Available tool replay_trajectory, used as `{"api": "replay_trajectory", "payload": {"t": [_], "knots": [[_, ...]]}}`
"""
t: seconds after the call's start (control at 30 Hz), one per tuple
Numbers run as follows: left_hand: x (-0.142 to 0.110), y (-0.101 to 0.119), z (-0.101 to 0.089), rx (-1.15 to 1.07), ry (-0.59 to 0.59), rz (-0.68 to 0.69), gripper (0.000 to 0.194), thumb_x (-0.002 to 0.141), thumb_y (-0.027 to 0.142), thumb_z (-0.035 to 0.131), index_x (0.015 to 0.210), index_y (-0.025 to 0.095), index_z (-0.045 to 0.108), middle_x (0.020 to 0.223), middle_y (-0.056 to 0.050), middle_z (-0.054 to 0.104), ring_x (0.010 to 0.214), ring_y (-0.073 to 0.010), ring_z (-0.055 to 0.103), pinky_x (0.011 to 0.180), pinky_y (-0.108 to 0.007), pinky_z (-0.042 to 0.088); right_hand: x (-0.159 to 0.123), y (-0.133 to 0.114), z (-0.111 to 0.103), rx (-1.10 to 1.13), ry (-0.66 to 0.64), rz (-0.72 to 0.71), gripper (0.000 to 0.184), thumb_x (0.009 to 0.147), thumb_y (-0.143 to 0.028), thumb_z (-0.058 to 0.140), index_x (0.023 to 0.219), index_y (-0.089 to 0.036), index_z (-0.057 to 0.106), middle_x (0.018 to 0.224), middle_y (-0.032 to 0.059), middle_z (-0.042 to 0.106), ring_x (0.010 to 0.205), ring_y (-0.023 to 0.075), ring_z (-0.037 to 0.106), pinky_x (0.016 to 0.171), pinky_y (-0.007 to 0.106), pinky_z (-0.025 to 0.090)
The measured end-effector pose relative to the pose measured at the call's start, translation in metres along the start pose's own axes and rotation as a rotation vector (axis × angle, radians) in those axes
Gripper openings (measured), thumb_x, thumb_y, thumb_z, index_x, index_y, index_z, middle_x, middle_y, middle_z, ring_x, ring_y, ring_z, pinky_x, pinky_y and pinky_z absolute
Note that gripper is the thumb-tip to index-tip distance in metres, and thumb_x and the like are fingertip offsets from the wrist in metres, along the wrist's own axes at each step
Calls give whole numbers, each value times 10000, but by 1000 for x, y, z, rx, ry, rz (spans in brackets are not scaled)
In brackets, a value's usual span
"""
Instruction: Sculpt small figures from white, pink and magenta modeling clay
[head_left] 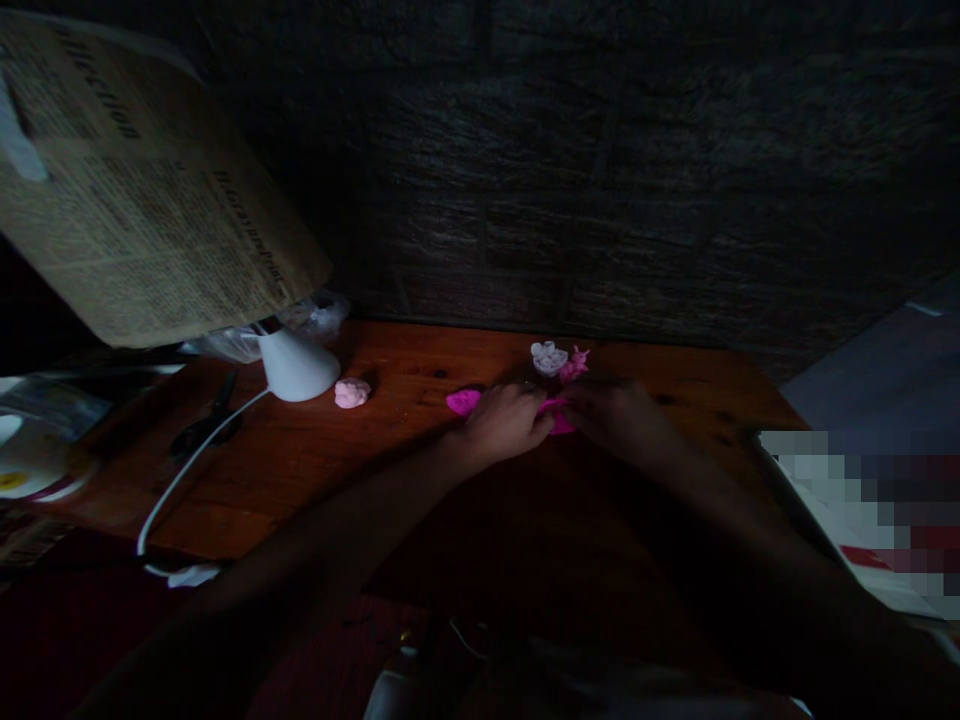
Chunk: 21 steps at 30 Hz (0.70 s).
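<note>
Left hand (506, 420) and right hand (615, 412) are close together over the table (397, 360), both at the magenta clay (561, 424). Left has thumb and fingers curled in, pinching the clay's near-left edge. Right comes in from the other side, fingers bent down onto the clay; too dark there to tell if it grips or only presses. Clay sits between the two hands, partly covered by fingers, so its full shape can't be read. Magenta lump (463, 402) pokes out just beside the left hand, on its outer side; can't tell if it touches. Just past the hands, toward the wall (525, 230): white figure (549, 358) with a knobbly top, and pink figure (575, 365) with small spiky bits, right up against each other in view. Pale lump (352, 392) is on the table well to the left, near the white lamp base (298, 367). Printed shade (157, 190) leans over the base, plastic bag (319, 315) behind it. White cord (176, 470) runs from the base toward the table's front edge, passing the dark scissors (210, 425). Light is poor, forearms mostly in shadow, right edge of view partly pixelated
</note>
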<state>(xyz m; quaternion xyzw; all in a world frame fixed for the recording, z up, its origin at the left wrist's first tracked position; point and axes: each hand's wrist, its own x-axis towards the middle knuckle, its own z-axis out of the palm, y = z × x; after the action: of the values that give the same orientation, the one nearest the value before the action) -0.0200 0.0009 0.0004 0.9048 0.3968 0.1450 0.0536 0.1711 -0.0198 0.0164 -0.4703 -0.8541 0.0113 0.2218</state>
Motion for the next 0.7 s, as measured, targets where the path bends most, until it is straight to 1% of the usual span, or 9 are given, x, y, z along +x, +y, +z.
{"api": "replay_trajectory", "payload": {"t": [0.13, 0.27, 0.33, 0.43, 0.53, 0.6, 0.7], "knots": [[0, -1, 4, -75, 39, -19, 299, 953, 323, 504, 1033, 109, 697, 989, -139, 734, 924, -262, 701, 811, -401, 560, -1, -2, -2, -7, 40, -27, 123, 873, -159, 629, 878, -176, 750, 854, 85, 749, 770, 209, 688, 689, 300, 492], [2, -3, 9, -209, 121, -62, 246, 951, 286, 517, 1040, 138, 693, 985, -104, 744, 918, -217, 704, 821, -352, 555, 0, -3, -3, 16, 69, -50, 153, 891, -140, 606, 920, -173, 753, 880, 90, 749, 796, 211, 691, 714, 307, 501], [3, -3, 10, -226, 129, -69, 229, 949, 277, 522, 1017, 148, 698, 954, -91, 746, 905, -206, 703, 816, -337, 551, 1, -3, -1, 23, 65, -54, 159, 908, -149, 596, 936, -178, 750, 892, 87, 750, 809, 211, 691, 726, 311, 507], [2, -3, 10, -164, 95, -61, 248, 956, 273, 503, 995, 138, 708, 965, -106, 742, 907, -211, 700, 821, -345, 549, 1, -2, 2, 10, 53, -44, 175, 922, -166, 585, 999, -187, 741, 950, 90, 752, 860, 219, 696, 766, 322, 518], [1, -2, 7, -89, 42, -50, 288, 969, 262, 463, 1020, 131, 714, 994, -123, 740, 891, -220, 700, 805, -361, 551, 1, -4, 3, -36, 16, -20, 230, 907, -160, 591, 1094, -177, 722, 1046, 119, 744, 936, 245, 695, 805, 339, 523], [1, -2, 5, -57, 10, -39, 296, 966, 250, 454, 989, 130, 724, 980, -126, 740, 860, -224, 699, 786, -370, 550, 1, -6, 2, -60, -39, -22, 230, 896, -143, 590, 1076, -184, 726, 1056, 119, 741, 952, 249, 691, 806, 339, 522], [0, -2, 2, -54, -1, -33, 275, 953, 242, 475, 924, 139, 728, 925, -111, 740, 824, -213, 691, 771, -362, 545, 1, -8, 1, -72, -86, -24, 213, 900, -132, 568, 1016, -201, 734, 999, 103, 747, 911, 238, 691, 762, 327, 515]]}}
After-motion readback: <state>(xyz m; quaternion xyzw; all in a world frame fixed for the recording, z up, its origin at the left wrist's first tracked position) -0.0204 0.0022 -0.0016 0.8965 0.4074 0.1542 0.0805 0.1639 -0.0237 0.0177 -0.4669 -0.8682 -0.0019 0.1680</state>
